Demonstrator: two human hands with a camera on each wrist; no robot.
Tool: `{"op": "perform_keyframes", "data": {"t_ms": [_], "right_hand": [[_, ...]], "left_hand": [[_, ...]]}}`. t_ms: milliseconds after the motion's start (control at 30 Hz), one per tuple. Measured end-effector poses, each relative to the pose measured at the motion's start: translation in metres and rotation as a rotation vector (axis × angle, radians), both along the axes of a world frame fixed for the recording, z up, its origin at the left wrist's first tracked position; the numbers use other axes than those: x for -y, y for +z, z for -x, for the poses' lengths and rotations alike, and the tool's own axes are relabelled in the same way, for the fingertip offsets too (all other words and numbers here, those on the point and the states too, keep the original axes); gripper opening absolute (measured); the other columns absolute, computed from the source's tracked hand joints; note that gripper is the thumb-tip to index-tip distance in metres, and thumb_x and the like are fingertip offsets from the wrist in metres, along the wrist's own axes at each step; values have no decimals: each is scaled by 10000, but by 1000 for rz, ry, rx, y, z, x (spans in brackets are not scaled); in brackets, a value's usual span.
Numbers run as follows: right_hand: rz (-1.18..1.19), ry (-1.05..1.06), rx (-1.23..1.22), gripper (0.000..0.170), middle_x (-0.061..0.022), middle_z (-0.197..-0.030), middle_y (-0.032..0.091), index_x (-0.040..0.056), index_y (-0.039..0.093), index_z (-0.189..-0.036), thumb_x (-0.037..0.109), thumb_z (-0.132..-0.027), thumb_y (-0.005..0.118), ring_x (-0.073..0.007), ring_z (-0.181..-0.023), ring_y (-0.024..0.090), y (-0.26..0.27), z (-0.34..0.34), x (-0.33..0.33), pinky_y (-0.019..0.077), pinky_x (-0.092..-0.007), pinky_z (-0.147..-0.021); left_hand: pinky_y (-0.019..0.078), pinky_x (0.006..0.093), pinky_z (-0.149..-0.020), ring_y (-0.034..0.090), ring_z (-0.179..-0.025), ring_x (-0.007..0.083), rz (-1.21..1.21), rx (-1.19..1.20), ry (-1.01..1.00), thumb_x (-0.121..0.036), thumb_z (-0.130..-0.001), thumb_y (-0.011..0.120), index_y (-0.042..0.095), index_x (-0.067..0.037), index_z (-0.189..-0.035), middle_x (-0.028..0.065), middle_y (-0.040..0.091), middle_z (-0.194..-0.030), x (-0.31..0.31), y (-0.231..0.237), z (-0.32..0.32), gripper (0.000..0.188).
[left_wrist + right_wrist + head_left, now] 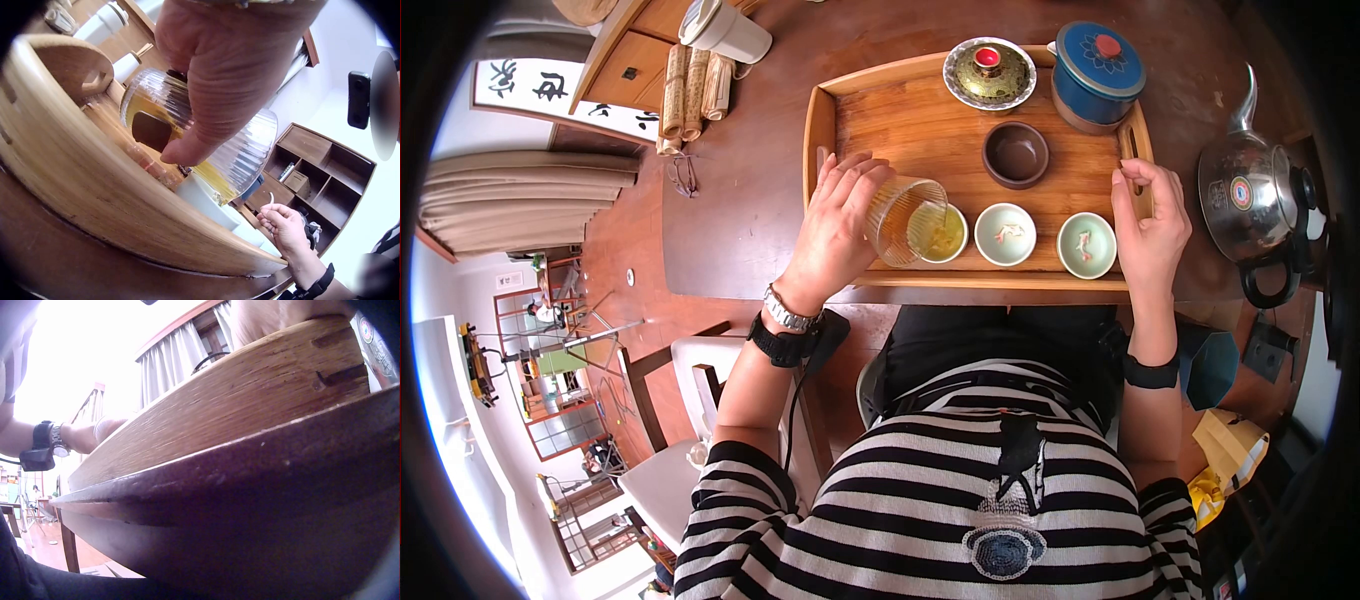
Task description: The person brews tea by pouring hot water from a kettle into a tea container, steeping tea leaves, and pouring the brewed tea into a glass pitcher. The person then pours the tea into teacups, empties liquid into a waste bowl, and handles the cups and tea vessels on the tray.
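Note:
My left hand (837, 222) grips a ribbed clear glass pitcher (253, 140), tilted with its mouth over the leftmost pale green cup (964, 238). Yellow liquid lies along the pitcher's lower side in the left wrist view and shows in that cup in the head view. Two more pale green cups, the middle one (1006, 259) and the right one (1087, 272), stand in a row, each with a small pinkish-white figure at its bottom. My right hand (1153, 215), fingers loosely bent and holding nothing, rests at the right edge of the wooden tray (890, 110).
Farther back on the tray are a dark brown bowl (1016, 178), a lidded patterned bowl (990, 85) and a blue lidded pot (1098, 85). Right of the tray stands a steel kettle (1245, 200). Rolled bamboo mats (690, 95) and a white tumbler (730, 30) sit back left.

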State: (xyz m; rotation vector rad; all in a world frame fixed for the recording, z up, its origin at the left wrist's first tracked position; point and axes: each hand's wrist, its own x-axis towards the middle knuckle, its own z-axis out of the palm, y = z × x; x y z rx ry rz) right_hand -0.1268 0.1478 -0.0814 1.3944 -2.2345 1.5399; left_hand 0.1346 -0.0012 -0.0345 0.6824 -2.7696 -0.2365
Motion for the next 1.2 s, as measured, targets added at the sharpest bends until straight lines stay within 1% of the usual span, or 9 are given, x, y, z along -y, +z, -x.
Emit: {"op": "perform_keyframes", "data": {"t_ms": [333, 400, 500, 633, 700, 933, 1033, 1100, 1200], "right_hand": [[16, 0, 4, 157, -96, -808, 601, 25, 587, -885, 12, -739, 642, -215, -757, 595, 0, 0, 0, 471, -300, -687], [18, -2, 12, 159, -96, -808, 601, 24, 588, -886, 11, -737, 643, -214, -758, 595, 0, 0, 0, 471, -301, -688], [25, -2, 17, 161, -96, -804, 603, 24, 590, -885, 9, -734, 645, -214, -758, 593, 0, 0, 0, 471, -303, -688], [38, -2, 12, 158, -94, -793, 606, 23, 589, -877, 10, -731, 647, -217, -752, 587, 1, -1, 0, 470, -307, -687], [39, -6, 22, 158, -94, -791, 607, 24, 589, -876, 11, -730, 648, -219, -749, 586, 1, -1, 0, 470, -308, -685], [63, 3, 47, 158, -93, -794, 610, 26, 588, -872, 11, -727, 649, -224, -748, 582, 1, -1, 0, 471, -310, -678], [70, 2, 51, 160, -93, -795, 610, 24, 586, -870, 12, -725, 651, -226, -751, 582, 1, -1, 0, 471, -310, -677], [74, 1, 57, 161, -93, -796, 610, 24, 585, -869, 12, -723, 652, -228, -751, 581, 0, -1, 0, 471, -311, -677], [85, 4, 58, 162, -93, -796, 610, 22, 584, -867, 12, -721, 653, -233, -751, 579, 0, -1, 1, 471, -312, -675]], "left_hand": [[275, 473, -1039, 478, -1109, 321, -53, -16, 11, -30, -541, 734, 477, -45, -1110, 121, 539, -1095, -2, 5, 3, 625], [299, 463, -1004, 479, -1085, 313, -148, -69, 32, -38, -578, 730, 486, -42, -1087, 125, 534, -1075, -4, 10, 6, 564], [301, 460, -1002, 485, -1066, 312, -173, -100, 47, -35, -570, 732, 480, -42, -1093, 121, 532, -1077, -4, 10, 7, 581], [299, 462, -1003, 487, -1061, 309, -171, -101, 35, -30, -571, 726, 477, -43, -1098, 119, 533, -1077, -6, 12, 14, 582], [285, 460, -1034, 522, -1050, 319, -169, -65, 32, -51, -580, 737, 464, -58, -1131, 112, 549, -1114, -8, 14, 18, 615], [277, 481, -1027, 490, -1085, 307, -107, -17, -31, -29, -555, 710, 461, -53, -1126, 120, 527, -1121, -16, 15, 37, 623], [311, 495, -983, 490, -1053, 309, -64, -23, -57, -47, -563, 716, 479, -35, -1089, 135, 537, -1068, -19, 14, 43, 577], [275, 497, -1018, 487, -1074, 316, -70, 1, -51, -29, -533, 716, 464, -53, -1118, 124, 529, -1095, -20, 14, 45, 638], [273, 500, -1018, 487, -1071, 315, -61, 14, -62, -27, -527, 717, 465, -49, -1111, 127, 530, -1084, -22, 16, 49, 636]]}}
